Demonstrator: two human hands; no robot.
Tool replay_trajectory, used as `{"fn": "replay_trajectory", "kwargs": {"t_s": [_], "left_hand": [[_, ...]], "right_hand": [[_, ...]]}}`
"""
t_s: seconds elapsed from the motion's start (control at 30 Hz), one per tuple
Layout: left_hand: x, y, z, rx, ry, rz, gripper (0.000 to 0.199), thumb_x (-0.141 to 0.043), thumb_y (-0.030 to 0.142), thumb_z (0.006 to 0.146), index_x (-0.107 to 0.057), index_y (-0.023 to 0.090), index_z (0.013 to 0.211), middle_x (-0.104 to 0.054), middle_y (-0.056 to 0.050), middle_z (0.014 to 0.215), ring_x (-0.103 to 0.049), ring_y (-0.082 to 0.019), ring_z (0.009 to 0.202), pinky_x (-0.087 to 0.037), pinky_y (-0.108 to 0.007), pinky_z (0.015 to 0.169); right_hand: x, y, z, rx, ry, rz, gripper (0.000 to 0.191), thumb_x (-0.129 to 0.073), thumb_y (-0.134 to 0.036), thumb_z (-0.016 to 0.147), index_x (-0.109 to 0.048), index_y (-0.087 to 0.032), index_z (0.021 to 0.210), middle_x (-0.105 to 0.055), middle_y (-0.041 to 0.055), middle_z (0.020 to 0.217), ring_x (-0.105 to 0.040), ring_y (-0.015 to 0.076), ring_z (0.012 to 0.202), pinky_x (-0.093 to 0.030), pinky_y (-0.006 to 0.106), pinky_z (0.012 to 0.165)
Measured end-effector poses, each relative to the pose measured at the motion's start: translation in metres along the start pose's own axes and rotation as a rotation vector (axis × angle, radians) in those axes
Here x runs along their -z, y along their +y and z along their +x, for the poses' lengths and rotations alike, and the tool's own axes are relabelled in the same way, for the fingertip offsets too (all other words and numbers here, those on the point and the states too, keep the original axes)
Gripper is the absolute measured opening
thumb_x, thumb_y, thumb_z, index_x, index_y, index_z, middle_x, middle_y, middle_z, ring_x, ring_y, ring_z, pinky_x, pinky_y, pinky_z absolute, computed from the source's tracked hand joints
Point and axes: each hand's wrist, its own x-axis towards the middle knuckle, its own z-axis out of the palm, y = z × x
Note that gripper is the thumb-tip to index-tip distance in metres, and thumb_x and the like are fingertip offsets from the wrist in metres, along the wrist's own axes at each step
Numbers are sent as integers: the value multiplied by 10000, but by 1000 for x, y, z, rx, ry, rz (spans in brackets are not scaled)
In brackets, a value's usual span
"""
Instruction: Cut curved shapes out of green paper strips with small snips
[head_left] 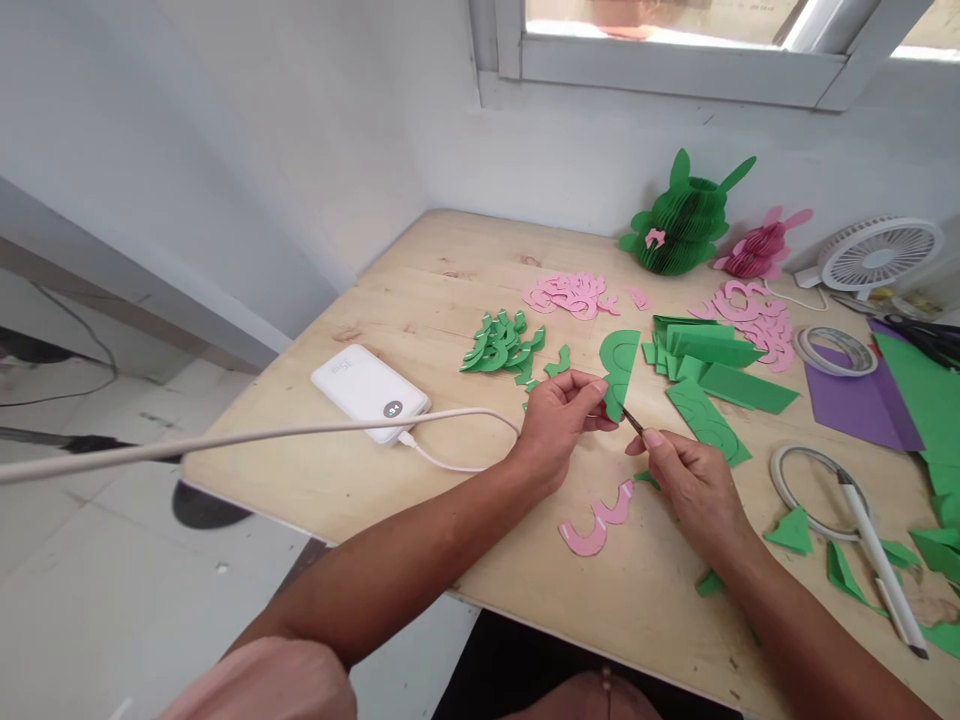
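Observation:
My left hand (559, 420) is closed, pinching a folded green paper piece (621, 365) with scalloped outlines drawn on it. In my right hand (694, 485) is a thin dark pointed tool (634, 420); its tip touches the lower edge of the green paper, and its exact kind is unclear. A pink scalloped paper cutout (589, 535) with pale strips lies on the table just below my hands. Behind my left hand sits a pile of green cutouts (495, 345). Folded green strips (709, 350) are stacked to the right, near a green piece with drawn curves (709, 420).
Pink cutouts (570, 293) lie farther back. A green paper honeycomb figure (682, 225) and a pink one (761, 245) stand by the wall, near a white fan (877, 255). Tape rolls (836, 350), a white pen (881, 560) and green scraps lie right; a power bank (367, 385) with cable lies left.

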Motion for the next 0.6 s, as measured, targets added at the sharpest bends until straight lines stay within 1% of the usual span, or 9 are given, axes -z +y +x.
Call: {"fn": "replay_trajectory", "kwargs": {"t_s": [0.2,0.4,0.6], "left_hand": [[-1,0,0,-8,6,-5,229,-735,337,708,-600,153,699,-616,9,576,-606,-123,573,-512,-268,607],[0,0,-1,-8,11,4,227,-730,337,711,-598,153,702,-615,9,575,-601,-117,570,-515,-258,601],[-1,0,-1,-7,10,2,230,-733,342,705,-599,156,707,-620,7,579,-607,-119,576,-519,-258,606]], "right_hand": [[0,1,0,-9,2,-2,527,-491,-626,849,-695,-151,741,-269,-58,497,-228,99,434,-153,238,399],[0,0,0,16,5,-8,530,-494,-626,846,-688,-151,710,-276,-56,492,-233,96,428,-154,233,389],[-1,0,0,-6,1,0,513,-493,-610,857,-689,-153,733,-275,-56,500,-225,93,424,-149,231,376]]}}
